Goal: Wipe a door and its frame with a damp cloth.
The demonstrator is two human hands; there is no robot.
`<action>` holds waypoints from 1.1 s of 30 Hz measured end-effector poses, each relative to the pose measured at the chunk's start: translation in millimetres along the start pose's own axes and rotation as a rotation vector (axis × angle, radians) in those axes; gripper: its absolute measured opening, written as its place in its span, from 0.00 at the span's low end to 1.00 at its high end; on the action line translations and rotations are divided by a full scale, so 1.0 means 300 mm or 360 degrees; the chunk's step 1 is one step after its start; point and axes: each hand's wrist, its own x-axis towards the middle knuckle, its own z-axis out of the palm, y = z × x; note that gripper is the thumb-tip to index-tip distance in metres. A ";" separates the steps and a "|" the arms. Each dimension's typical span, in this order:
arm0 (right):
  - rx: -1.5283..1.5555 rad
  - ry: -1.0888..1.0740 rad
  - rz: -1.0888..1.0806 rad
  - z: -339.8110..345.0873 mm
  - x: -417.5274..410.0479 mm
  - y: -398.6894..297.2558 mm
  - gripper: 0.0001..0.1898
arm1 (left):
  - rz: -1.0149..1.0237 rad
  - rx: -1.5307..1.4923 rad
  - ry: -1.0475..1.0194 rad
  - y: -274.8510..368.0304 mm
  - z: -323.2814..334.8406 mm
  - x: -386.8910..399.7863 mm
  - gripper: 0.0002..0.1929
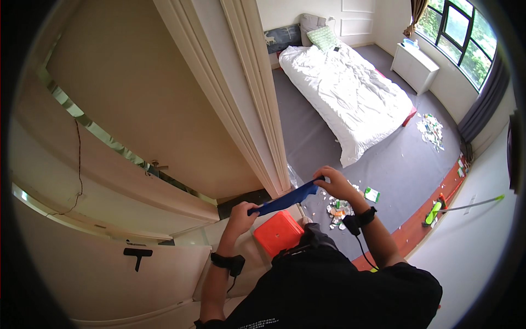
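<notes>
A dark blue cloth (285, 200) is stretched between my two hands, its right end higher than its left. My left hand (241, 218) grips the left end with thumb and fingers. The opposite end is pinched by my right hand (333, 183). Below the cloth, close in front of my body, is an orange-red plastic container (278, 233). Both wrists carry black straps with small devices and cables.
Left stand a door (135, 103) and its frame (242, 82). Beyond lies a bed (349, 94) with white bedding. Scraps (339, 211) litter the grey floor, with another pile (431, 130) near the curtain. A green broom-like tool (433, 213) rests by the right wall.
</notes>
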 end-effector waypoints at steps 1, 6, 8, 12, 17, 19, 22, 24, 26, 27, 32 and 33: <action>0.0226 -0.0142 0.0144 -0.025 0.015 0.022 0.11 | 0.0012 0.0002 -0.0001 0.031 -0.029 0.012 0.18; 0.0111 0.0015 0.0052 -0.216 0.201 -0.394 0.13 | 0.0201 -0.0720 0.0080 0.334 -0.399 -0.026 0.22; 0.1195 0.0292 0.0008 -0.226 0.273 -0.482 0.15 | 0.0262 -0.0986 0.0151 0.410 -0.480 -0.043 0.30; 0.1519 -0.0247 0.0367 -0.143 0.286 -0.388 0.24 | 0.0763 -0.1506 0.0311 0.333 -0.384 -0.032 0.58; 0.1464 -0.0646 0.1021 0.237 0.010 0.010 0.27 | -0.0147 -0.1978 -0.0571 0.143 0.220 -0.028 0.27; 0.1208 -0.0709 0.1214 0.327 -0.109 0.129 0.23 | -0.0278 -0.2378 -0.0554 0.020 0.391 -0.030 0.25; 0.1685 -0.0815 0.1596 0.383 -0.194 0.226 0.20 | -0.0562 -0.2893 -0.0348 -0.070 0.527 -0.052 0.23; 0.1686 -0.0796 0.1446 0.357 -0.170 0.177 0.20 | -0.0728 -0.2791 -0.0352 -0.096 0.544 -0.058 0.24; 0.1681 -0.0765 0.1294 0.279 -0.103 0.048 0.21 | -0.0584 -0.2765 -0.0330 -0.049 0.473 -0.032 0.25; 0.1399 -0.0749 0.1083 0.214 -0.051 -0.080 0.21 | -0.0444 -0.2730 -0.0300 -0.002 0.401 -0.022 0.27; 0.1203 -0.0504 0.0197 -0.002 0.036 -0.364 0.19 | 0.0259 -0.1998 0.0340 0.314 0.028 -0.094 0.25; 0.1036 -0.0604 0.0108 -0.026 0.046 -0.333 0.17 | 0.0424 -0.1522 0.0470 0.337 -0.023 -0.105 0.24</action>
